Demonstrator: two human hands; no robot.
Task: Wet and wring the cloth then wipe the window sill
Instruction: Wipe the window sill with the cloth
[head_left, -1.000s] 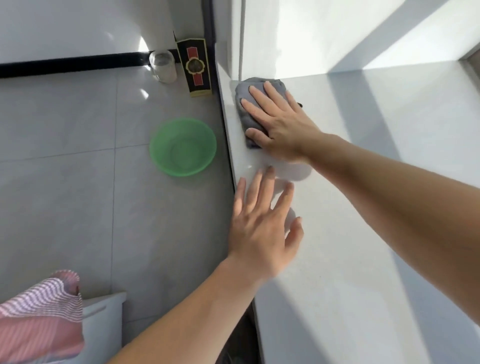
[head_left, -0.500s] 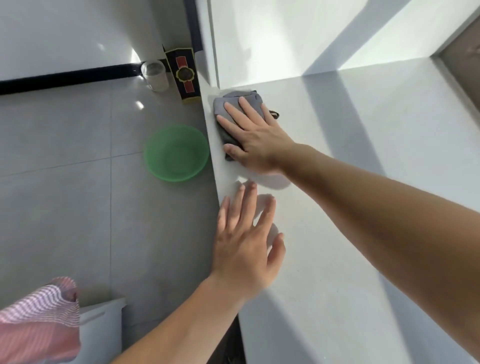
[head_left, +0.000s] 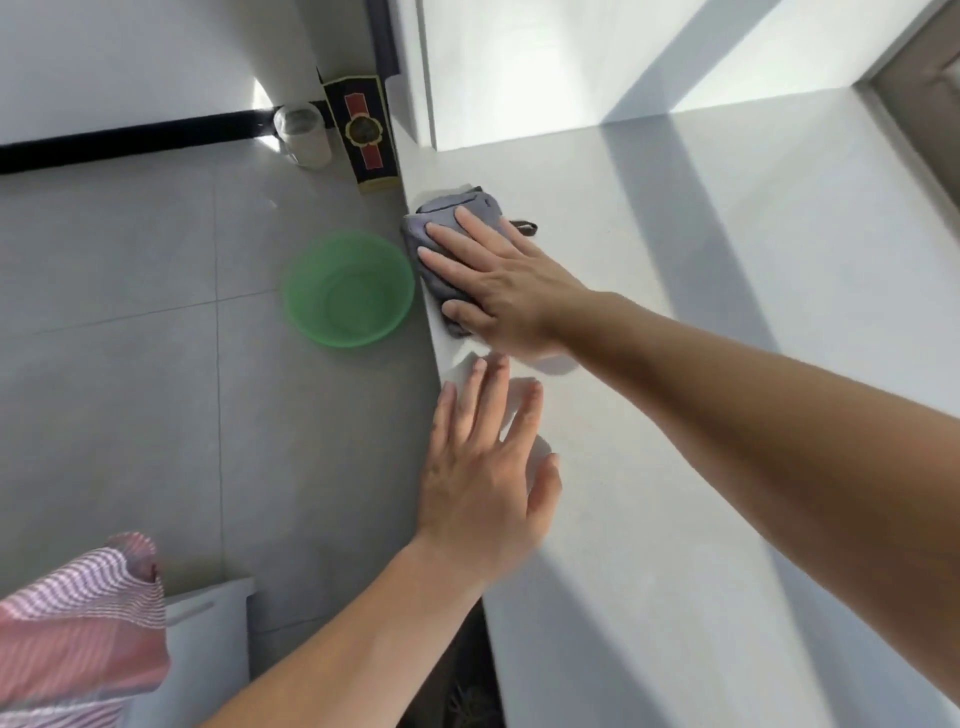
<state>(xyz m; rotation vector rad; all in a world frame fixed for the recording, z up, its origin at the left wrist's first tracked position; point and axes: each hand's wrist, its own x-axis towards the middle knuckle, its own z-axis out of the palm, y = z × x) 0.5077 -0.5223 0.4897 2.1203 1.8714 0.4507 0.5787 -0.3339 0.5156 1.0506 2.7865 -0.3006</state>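
First, lower left: striped pink fabric (head_left: 78, 613), cut off by the frame edge, lies against a white container (head_left: 208, 639) that is only partly seen. Left hand (head_left: 483, 483): palm down over the near edge of the window sill (head_left: 675, 467), fingers straight and spread, grip apart, holding nothing. Slightly blurred, so contact with the sill cannot be judged. Right arm reaches in from the right. Right hand (head_left: 498, 291) lies flat on the grey cloth (head_left: 447, 218), fingers straight, grip apart, pressing rather than clutching. The palm hides much of the cloth. The cloth sits on the sill at its left edge, near the far corner. A small dark loop (head_left: 524, 227) shows just beside the fingers. On the floor (head_left: 130, 389) below: green basin (head_left: 322, 327), then glass jar (head_left: 303, 136) and dark box (head_left: 363, 137) by the wall.
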